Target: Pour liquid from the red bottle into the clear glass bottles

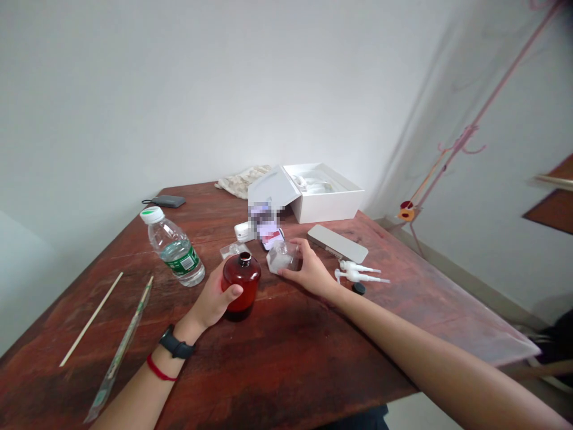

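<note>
My left hand (215,298) is wrapped round an uncapped amber bottle (244,283), which stands upright with dark liquid low inside. To its right, my right hand (313,272) grips a small clear square bottle (281,258) between thumb and fingers; it has an open neck. Behind the amber bottle lies another clear piece (233,251), partly hidden. Two white pump tops (356,273) and a black cap (359,288) rest right of my right hand. A water bottle (179,254) with a green label and white cap stands left of my left hand.
On the left lie a bare wooden stick (92,318) and wrapped chopsticks (123,346). Farther back are a phone (271,235), a white case (244,231), a grey flat case (339,243), an open white box (329,206), a cloth (242,181) and a dark pouch (165,201).
</note>
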Tool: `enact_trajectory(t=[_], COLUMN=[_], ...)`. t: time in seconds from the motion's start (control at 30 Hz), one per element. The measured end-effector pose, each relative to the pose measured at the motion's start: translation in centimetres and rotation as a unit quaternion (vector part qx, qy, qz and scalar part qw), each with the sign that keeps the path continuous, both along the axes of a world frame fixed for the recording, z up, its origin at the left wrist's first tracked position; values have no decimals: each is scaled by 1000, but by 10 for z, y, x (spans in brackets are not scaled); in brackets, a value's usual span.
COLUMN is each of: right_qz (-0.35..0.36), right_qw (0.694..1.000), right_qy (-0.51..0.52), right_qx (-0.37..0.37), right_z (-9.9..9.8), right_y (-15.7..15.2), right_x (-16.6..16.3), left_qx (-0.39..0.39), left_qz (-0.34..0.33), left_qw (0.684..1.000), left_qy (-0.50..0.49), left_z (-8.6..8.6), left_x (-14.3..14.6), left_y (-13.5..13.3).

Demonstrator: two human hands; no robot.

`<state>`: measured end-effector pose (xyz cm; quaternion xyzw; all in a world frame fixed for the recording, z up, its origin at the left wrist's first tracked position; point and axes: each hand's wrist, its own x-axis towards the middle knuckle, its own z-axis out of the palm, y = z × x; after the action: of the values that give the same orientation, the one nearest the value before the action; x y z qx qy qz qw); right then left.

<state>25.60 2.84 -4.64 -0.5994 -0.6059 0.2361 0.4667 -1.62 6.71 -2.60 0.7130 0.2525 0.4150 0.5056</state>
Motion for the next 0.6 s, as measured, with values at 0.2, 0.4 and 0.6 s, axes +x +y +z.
enact_trajectory(t=[0.2,0.4,0.6], right_qz=[-6,7,-29], right_qw=[1000,999,990], right_qy=[-28,-32,-3], right_qx=[4,34,139], right_z=[-1,1,13], right_y=[0,-1,-8], right_x=[0,-1,-5], left_qx=[-10,-15,-3], left_qz=[-8,-4,-1], left_qw=[999,999,1000], left_qy=[-29,-30,-11], left_z=[0,-3,-2], left_x=[0,0,0], left_y=[-1,2,2])
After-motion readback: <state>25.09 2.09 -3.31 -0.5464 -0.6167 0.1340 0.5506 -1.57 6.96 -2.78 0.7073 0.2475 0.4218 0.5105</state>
